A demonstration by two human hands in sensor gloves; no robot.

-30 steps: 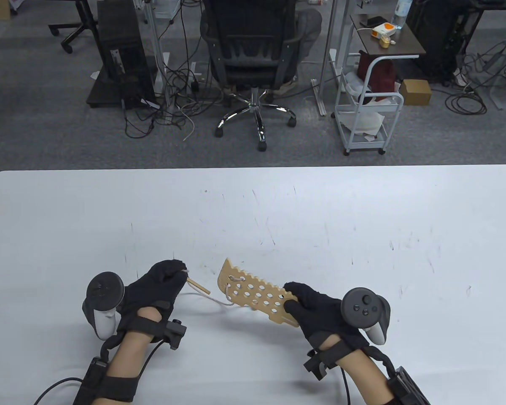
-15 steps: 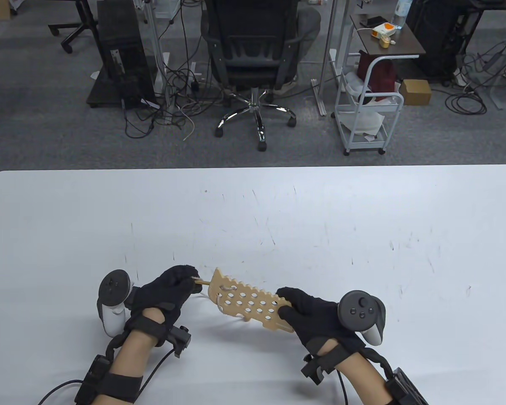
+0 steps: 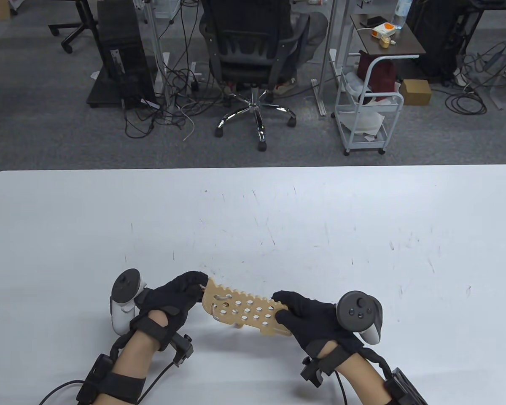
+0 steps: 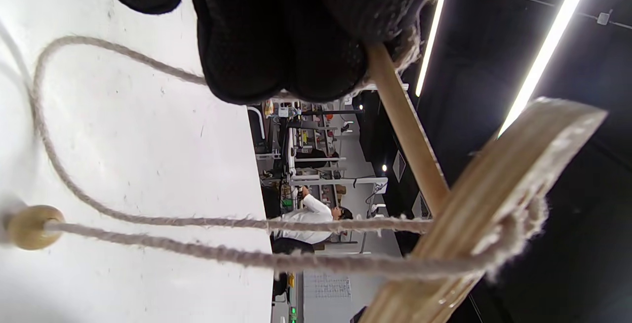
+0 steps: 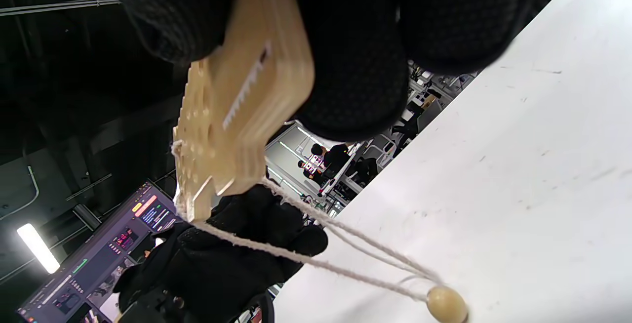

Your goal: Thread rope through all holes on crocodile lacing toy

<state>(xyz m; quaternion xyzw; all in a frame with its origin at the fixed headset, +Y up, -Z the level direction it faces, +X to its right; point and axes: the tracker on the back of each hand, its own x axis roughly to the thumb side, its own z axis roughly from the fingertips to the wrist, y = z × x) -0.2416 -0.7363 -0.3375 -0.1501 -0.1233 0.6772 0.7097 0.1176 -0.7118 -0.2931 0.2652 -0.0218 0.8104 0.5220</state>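
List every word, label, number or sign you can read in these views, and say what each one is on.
None can be read.
The crocodile board, the rope and its bead show no lettering.
Monitor in the right wrist view: coloured text, too small and blurred.
Sheet in the left wrist view: rows of print, unreadable.

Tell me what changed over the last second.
The left hand carried the wooden needle rightward until its tip met the crocodile board, closing the gap. The board shifted slightly left and lower. Unchanged: the right hand grips the board's end, the left pinches the needle, and the rope trails beneath.
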